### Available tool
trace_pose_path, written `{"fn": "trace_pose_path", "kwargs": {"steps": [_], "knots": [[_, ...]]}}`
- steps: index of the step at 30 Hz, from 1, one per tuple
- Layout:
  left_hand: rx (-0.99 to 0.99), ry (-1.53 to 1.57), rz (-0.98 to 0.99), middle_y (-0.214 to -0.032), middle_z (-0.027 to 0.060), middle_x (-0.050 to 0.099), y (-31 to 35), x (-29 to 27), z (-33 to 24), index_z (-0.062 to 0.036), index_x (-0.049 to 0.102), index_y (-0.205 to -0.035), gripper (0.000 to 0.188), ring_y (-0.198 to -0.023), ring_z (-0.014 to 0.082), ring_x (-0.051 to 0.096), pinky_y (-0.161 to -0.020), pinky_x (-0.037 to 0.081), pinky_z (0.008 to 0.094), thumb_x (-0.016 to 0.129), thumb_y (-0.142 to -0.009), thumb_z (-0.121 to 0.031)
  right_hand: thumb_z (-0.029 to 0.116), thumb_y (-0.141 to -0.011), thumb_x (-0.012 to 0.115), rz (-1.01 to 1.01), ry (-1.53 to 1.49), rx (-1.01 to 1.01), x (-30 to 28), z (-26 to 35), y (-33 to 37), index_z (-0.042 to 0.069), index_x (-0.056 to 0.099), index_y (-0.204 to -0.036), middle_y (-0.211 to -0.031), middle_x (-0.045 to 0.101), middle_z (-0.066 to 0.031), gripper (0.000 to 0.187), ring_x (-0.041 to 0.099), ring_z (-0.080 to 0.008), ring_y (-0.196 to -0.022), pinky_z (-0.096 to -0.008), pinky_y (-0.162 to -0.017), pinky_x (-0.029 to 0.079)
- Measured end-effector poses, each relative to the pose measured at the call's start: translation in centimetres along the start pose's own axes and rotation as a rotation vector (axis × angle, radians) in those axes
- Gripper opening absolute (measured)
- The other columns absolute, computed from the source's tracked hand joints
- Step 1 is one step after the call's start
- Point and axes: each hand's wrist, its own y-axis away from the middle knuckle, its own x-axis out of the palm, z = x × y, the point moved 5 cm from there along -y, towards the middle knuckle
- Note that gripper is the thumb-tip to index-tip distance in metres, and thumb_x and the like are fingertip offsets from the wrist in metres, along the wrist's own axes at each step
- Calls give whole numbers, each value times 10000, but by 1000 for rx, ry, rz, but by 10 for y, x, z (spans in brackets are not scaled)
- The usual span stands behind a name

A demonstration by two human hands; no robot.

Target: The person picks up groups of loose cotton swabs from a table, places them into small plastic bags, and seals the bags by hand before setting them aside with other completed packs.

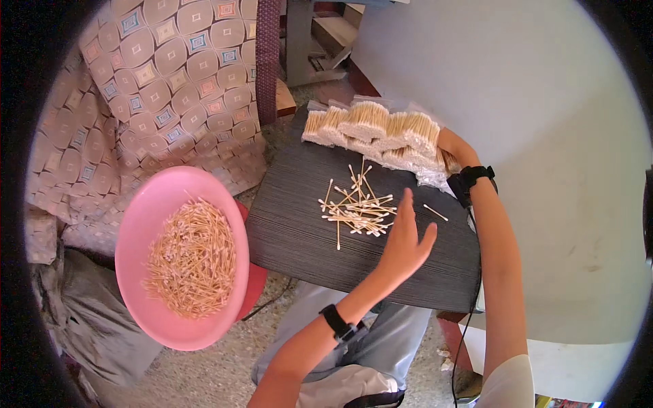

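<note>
Cotton swabs (357, 207), wooden-stemmed, lay in a loose scatter at the middle of a dark ribbed board (292, 231) resting across the person's lap. Left hand (403, 241) hovered just beside the scatter on its near right edge, fingers spread and flat, holding nothing. 1 stray swab (435, 213) lay apart, right of the fingers. Right hand (452, 151) reached to the far right corner of the board, among the bagged swab bundles (371, 129); it was mostly hidden behind them, so could not tell whether it gripped anything. Both wrists wore black bands.

Judged step: gathering or squaring up a loose batch on the board, with the finished packs stacked behind. Any next move would call for sweeping the stems parallel with a flat palm and drawing in the stray.

Outward: a pink basin (180, 258) heaped with more loose swabs sat left of the board, on a red stool. Patterned cloth (163, 88) behind it; gravelly floor below; pale wall to the right.
</note>
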Motion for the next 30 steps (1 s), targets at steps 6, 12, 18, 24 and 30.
{"fn": "trace_pose_path", "kwargs": {"steps": [6,12,18,24,30], "knots": [[-157,390,26,-1475,279,-25,-37,18,33,-32,-133,-1424,843,-1380,344,102,-1091,222,366,522,-922,-202,297,-866,503,-17,-12,-18,6,-5,-10,25,605,-1080,-1120,587,-239,361,567,-363,-1015,-394,-889,425],[-349,1053,104,-1509,172,-32,-43,30,36,-77,-134,-1432,757,-1400,214,59,-1119,163,315,446,-947,-102,304,-866,499,-29,-54,-42,14,-9,-11,29,606,-1075,-1104,594,-240,361,573,-366,-1001,-396,-880,429],[-305,1377,100,-1502,170,26,-58,47,15,-8,-93,-1422,703,-1390,212,114,-1130,209,313,396,-916,6,310,-861,491,-74,-67,4,5,-77,-26,37,605,-1075,-1088,607,-224,365,581,-357,-991,-395,-863,439],[-307,1418,-27,-1495,199,13,-53,18,34,-81,-178,-1415,771,-1388,222,125,-1128,211,311,414,-927,-8,302,-840,475,-57,-67,-57,28,-5,-18,33,617,-1045,-1067,618,-214,366,587,-367,-978,-406,-841,450],[-345,1274,4,-1472,208,80,-57,27,25,-263,-285,-1376,868,-1365,227,200,-1119,233,320,430,-938,-39,256,-806,470,-106,2,-12,20,-26,-18,23,624,-995,-1049,611,-233,338,576,-393,-960,-427,-819,455]]}}
